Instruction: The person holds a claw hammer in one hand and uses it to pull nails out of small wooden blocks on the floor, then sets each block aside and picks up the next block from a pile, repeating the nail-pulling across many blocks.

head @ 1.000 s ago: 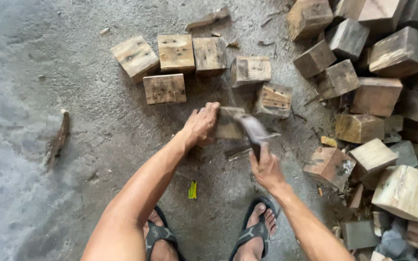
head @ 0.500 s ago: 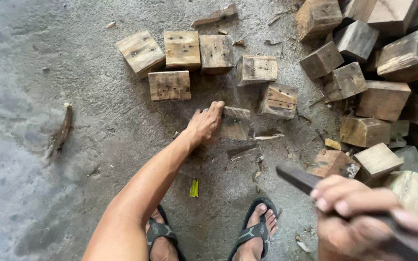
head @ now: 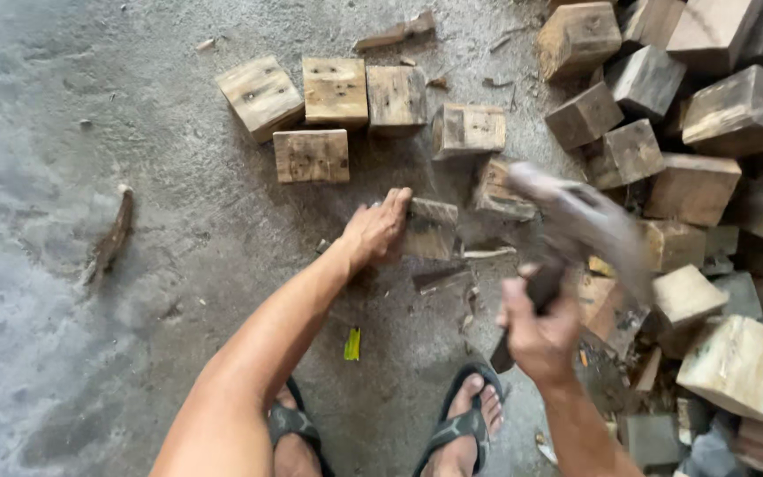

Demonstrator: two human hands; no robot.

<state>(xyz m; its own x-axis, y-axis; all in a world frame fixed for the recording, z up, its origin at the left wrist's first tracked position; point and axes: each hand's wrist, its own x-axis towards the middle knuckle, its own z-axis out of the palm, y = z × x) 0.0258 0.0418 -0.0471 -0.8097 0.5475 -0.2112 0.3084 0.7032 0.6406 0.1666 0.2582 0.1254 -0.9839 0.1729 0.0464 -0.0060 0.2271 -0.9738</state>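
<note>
Wood block steadied, chopping blade raised

A weathered grey-brown wood block [head: 430,228] is seen standing on the concrete floor, its left side pressed by the left hand [head: 374,231] — fingers laid flat against it. A broad chopping blade [head: 589,225] is gripped by its dark handle in the right hand [head: 536,331], held above and to the right of the block, apart from it — its metal head blurred, tilted up and leftward.

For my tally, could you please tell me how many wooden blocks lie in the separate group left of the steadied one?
4: three in a row, left block, middle block, right block, plus a lower block in front. The big pile on the right isn't counted.
</note>
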